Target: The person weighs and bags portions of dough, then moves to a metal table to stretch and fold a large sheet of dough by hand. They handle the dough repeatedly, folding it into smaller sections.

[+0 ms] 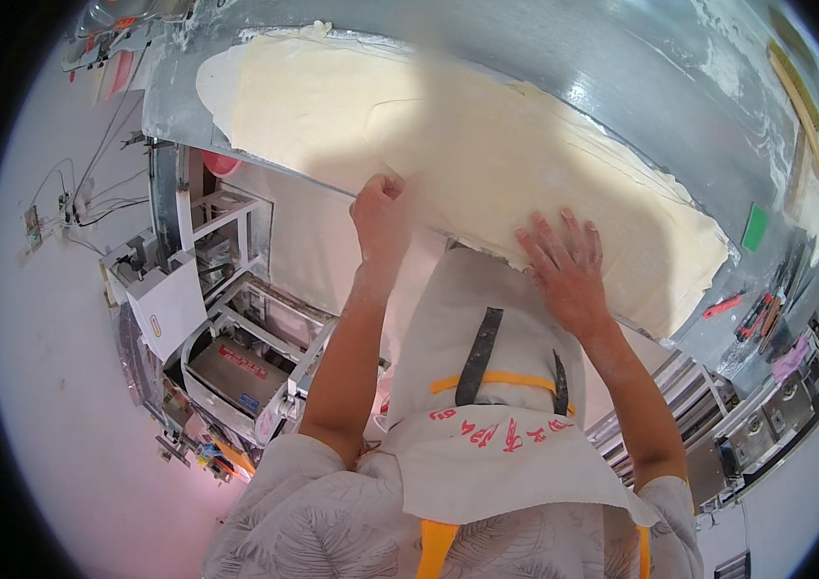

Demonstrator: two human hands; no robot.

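Observation:
A long, pale sheet of dough (313,106) lies spread across the metal worktop, thin and uneven at its edges. At its near edge, left of centre, my left hand (381,217) is closed, thumb and fingers pinching the rim of the sheet, where a small crease shows. My right hand (569,270) rests on the dough near the front edge, palm down with fingers spread and dusted with flour. A blurred grey patch hides part of the sheet between the hands.
Flour streaks mark the metal worktop (612,68). A wooden-handled brush (799,106) lies at the far right. Nearer are a green scraper (755,227), a red-handled tool (723,306) and several slim tools (766,318). Metal racks (236,232) stand below, at left.

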